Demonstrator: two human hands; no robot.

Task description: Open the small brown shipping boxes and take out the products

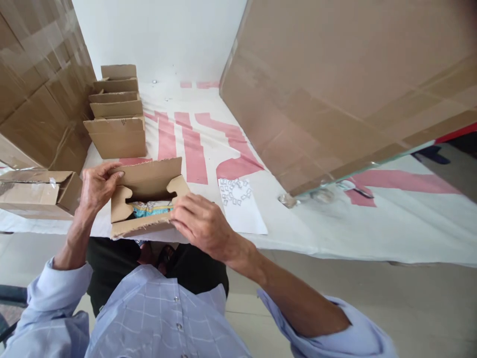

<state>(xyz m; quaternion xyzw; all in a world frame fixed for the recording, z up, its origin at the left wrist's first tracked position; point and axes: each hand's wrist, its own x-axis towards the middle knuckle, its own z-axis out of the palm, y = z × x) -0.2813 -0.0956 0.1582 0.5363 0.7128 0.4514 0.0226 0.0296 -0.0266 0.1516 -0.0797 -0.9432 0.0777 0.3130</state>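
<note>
A small open cardboard box (149,176) stands at the table's front edge, its flaps raised. Inside lies a packet (151,208) with a turquoise, yellow and white print, partly hidden by the box's walls. My left hand (99,184) pinches the box's back left corner between thumb and fingers. On the other side, my right hand (199,221) has its fingers closed at the front right corner, by the side flap. A white sheet (244,216) with small outlined labels lies to the right of the box.
Several small cardboard boxes (119,139) stand in a row behind on the left. A closed carton (35,196) lies at the left edge, beside a tall taped carton (44,99). Another large carton (335,89) fills the right. Scissors (356,189) lie near its base.
</note>
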